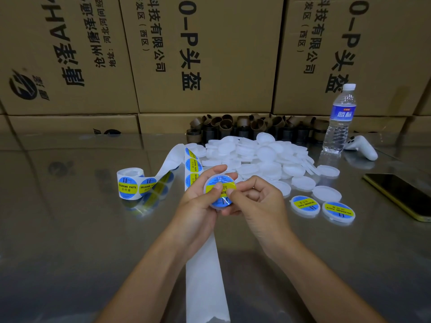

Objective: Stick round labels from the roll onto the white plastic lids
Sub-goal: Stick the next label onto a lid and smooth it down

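Note:
My left hand (198, 203) grips a white plastic lid (215, 203) that carries a blue and yellow round label, its thumb pressing the label's face. My right hand (258, 201) curls round the lid's right side, and its thumb also presses the label. The label roll (129, 184) stands at the left; its strip (193, 166) runs toward my hands, and bare white backing paper (205, 276) trails down to the near edge. A heap of plain white lids (254, 155) lies behind my hands. Two labelled lids (305, 205) (338, 211) lie at the right.
A shiny metal table (70, 241) holds everything. A water bottle (340, 122) and a white controller (362, 146) stand at the back right, a phone (401, 194) lies at the right edge. Brown cardboard cores (233, 127) line the back, before stacked cartons (205, 54).

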A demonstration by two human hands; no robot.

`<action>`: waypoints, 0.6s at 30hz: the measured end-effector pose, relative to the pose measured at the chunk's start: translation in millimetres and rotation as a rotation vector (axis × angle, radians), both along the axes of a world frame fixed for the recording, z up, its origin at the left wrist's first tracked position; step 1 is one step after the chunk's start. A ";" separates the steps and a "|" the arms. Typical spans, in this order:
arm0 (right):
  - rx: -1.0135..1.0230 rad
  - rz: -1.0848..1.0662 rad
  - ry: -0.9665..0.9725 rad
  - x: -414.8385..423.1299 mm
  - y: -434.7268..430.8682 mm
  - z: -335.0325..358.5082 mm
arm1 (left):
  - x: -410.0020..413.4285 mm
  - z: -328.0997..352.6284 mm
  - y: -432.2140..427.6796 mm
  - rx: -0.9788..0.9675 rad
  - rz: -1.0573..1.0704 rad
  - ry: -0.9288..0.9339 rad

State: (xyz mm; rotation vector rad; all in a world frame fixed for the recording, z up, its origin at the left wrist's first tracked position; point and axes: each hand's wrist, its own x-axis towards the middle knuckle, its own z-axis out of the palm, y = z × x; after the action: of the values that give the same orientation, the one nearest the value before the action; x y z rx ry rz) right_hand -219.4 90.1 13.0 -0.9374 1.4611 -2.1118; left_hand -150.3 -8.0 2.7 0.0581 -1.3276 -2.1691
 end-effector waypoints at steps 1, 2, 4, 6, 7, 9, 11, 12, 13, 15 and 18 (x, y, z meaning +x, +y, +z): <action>0.001 -0.001 0.000 0.4 0.2 0.4 | -0.1 0.1 0.0 -0.001 -0.002 0.004; 0.002 -0.003 -0.001 0.6 0.3 0.4 | -0.5 0.2 0.0 -0.003 0.000 0.007; 0.000 -0.011 -0.005 0.9 -0.1 0.2 | -1.2 0.0 0.3 -0.008 0.010 0.012; 0.001 -0.030 0.020 1.2 -1.3 -0.4 | -1.6 0.0 0.8 0.001 0.008 0.025; 0.014 -0.053 0.057 1.3 -2.0 -1.2 | -1.5 0.3 1.0 0.010 0.001 0.032; 0.050 -0.095 0.135 1.3 -2.7 -2.7 | -0.5 1.2 1.1 0.024 -0.007 0.036; 0.064 -0.115 0.187 1.9 -2.7 -3.4 | 0.2 0.9 1.5 -0.005 0.004 0.021; 0.072 -0.131 0.223 2.1 -2.5 -3.6 | 0.1 0.4 1.9 -0.034 0.014 0.005; 0.086 -0.159 0.273 2.3 -2.0 -4.1 | -0.1 -0.3 2.6 -0.061 0.023 -0.010; 0.141 -0.252 0.431 0.4 -1.2 -6.2 | -0.6 -1.5 3.6 -0.084 0.025 -0.017; 0.254 -0.354 0.644 -1.1 -0.3 -9.3 | 0.2 0.1 2.6 -0.058 0.010 0.018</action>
State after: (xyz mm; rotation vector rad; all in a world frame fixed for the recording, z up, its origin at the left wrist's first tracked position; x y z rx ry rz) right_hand -220.5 89.8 3.7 -1.4197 2.2942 -1.8535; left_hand -150.1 -5.4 2.8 0.0222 -1.3764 -2.1166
